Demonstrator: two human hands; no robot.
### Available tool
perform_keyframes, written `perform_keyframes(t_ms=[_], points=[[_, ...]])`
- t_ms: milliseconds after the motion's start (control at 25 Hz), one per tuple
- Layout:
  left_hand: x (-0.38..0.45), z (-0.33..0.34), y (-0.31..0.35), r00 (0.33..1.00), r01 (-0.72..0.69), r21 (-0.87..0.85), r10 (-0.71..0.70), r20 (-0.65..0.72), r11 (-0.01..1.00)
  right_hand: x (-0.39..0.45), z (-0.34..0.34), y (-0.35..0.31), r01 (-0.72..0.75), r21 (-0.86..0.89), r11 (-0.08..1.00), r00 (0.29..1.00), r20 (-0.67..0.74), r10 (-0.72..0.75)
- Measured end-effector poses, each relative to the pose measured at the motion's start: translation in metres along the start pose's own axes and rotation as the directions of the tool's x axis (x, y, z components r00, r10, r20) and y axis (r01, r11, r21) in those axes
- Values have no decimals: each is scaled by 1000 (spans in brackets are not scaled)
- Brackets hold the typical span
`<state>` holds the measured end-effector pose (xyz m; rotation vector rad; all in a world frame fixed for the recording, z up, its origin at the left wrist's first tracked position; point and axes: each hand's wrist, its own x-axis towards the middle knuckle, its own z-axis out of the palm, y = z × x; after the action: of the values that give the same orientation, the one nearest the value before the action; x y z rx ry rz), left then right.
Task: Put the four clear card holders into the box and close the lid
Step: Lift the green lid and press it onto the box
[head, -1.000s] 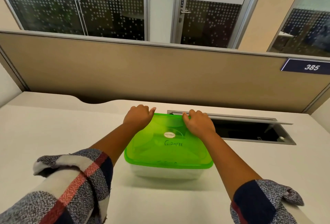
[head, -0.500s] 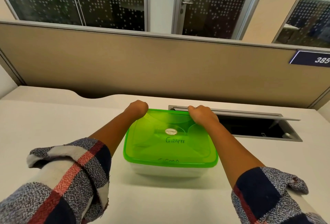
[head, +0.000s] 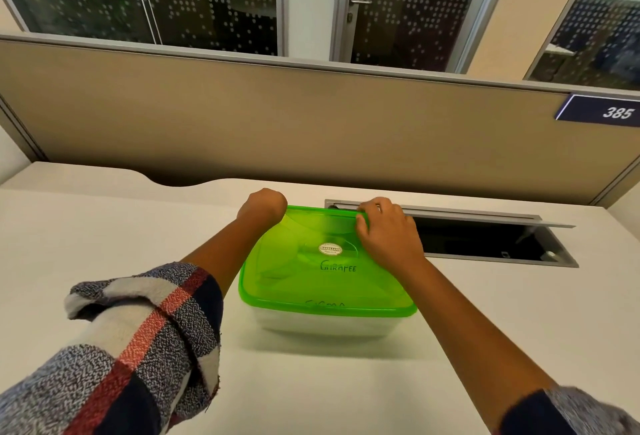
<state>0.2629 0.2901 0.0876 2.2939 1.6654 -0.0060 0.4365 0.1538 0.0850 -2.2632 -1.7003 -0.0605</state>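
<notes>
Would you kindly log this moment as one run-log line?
stage: closing lid | green lid: on box | left hand: far-left corner | right hand: far edge | card holders: unseen

Both forearms are bare from the rolled cuffs down to the left hand (head: 262,205) and right hand (head: 388,232). The left sleeve (head: 138,348) is a thick woven plaid flannel, pushed up into a bulky roll below the elbow; its pattern has wide cream bands, speckled grey-and-navy blocks and a narrow red stripe crossing them. The right sleeve (head: 568,412) shows the same fabric, mostly dark navy with a speckled grey patch, and its edge looks blurred.
</notes>
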Motion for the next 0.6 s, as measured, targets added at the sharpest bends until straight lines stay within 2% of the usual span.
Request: perform_keyframes(t_ms=[120, 200, 280, 320, 360, 400, 480, 520, 600], points=[[-5, -2, 1, 1000, 0, 12, 0, -6, 1000, -37, 2, 0, -1, 25, 1000, 994, 113, -2], [-9, -2, 2, 999, 25, -29, -26, -25, 999, -54, 3, 1, 36, 9, 999, 992, 121, -37], [-13, -2, 3, 992, 61, -103, -72, -104, 993, -59, 1, 2, 62, 1, 998, 991, 119, -61], [-17, -3, 4, 978, 72, -142, -98, -187, 987, -59, 1, 2, 61, -2, 998, 991, 123, -60], [-22, -3, 6, 944, 25, -165, -77, -320, 986, -59, 0, 1, 54, -8, 999, 991, 126, -52], [-28, -2, 9, 884, -71, -136, -1, -468, 988, -58, 0, 0, 47, -13, 999, 991, 129, -45], [-39, 4, 14, 786, -244, 25, 213, -581, 969, -58, 0, -1, 35, -11, 999, 990, 134, -33], [-45, 7, 16, 812, -271, 40, 250, -527, 962, -58, 0, -2, 32, -8, 999, 990, 136, -31], [-61, 16, 17, 913, -245, 44, 246, -325, 969, -58, -1, -2, 29, -8, 1000, 989, 143, -27]])
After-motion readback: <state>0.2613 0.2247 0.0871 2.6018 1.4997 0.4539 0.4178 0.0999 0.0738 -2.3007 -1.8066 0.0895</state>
